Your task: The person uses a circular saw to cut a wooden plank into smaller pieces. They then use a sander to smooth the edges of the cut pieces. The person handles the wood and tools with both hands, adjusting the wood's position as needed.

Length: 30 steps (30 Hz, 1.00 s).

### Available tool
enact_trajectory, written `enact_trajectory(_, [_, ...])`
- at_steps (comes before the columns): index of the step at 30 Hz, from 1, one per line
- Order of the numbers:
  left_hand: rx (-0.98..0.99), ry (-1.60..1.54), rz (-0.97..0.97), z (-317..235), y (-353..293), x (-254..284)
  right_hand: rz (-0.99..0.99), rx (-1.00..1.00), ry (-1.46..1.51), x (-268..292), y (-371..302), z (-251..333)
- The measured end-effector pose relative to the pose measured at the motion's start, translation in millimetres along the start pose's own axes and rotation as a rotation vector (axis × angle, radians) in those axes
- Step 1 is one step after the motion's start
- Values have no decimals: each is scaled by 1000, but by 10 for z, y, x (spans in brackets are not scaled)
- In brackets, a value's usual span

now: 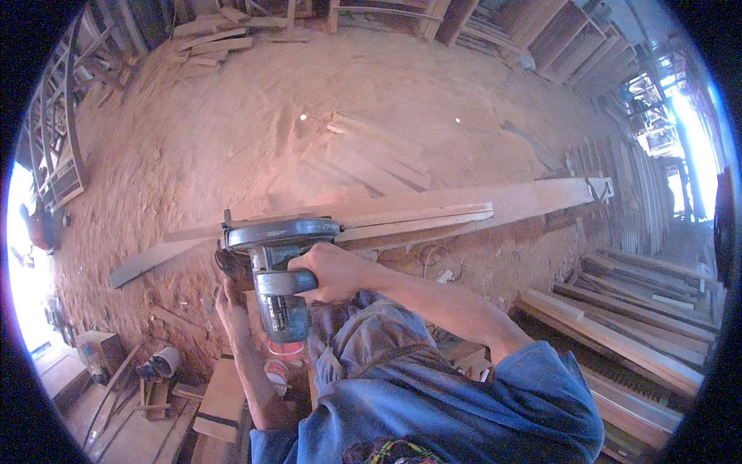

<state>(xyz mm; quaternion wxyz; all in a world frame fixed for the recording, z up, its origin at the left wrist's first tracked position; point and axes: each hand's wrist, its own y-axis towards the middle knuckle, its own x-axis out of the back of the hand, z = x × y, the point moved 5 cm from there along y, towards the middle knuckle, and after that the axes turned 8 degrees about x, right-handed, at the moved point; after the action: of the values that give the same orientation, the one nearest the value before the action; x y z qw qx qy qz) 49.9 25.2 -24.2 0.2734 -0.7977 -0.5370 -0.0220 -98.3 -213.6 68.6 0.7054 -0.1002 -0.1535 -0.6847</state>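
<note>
A circular saw (280,282) with a dark motor body and a round metal blade guard rests on a long wooden board (541,193). My right hand (336,272) is closed around its rear handle. My left hand (229,298) is at the saw's left side, against a dark grip-like part; its fingers are partly hidden. To the right of the guard, a narrow strip of wood (433,220) lies along the board with a thin dark line beside it. At the left, the board's grey end (154,261) slants down towards the floor. Dust hazes the area beyond the saw.
Sawdust and shavings cover the floor (154,155). More planks (379,162) lie just beyond the board. Timber (626,332) is stacked at the lower right. Wood pieces and a white container (165,361) are at the lower left. A wooden frame (58,147) leans at the far left.
</note>
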Motion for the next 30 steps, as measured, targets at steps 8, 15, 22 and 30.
enact_trajectory(8, [1,-54,-48,211,146,86,-41,108,6,23,50,-65])
enact_trajectory(15, [164,19,-246,179,58,576,-38,291,12,-203,282,6])
enact_trajectory(22, [143,89,-585,-95,-1195,1196,1,347,147,-566,-20,728])
enact_trajectory(30, [57,114,-856,-700,-2275,550,293,409,163,228,-828,1043])
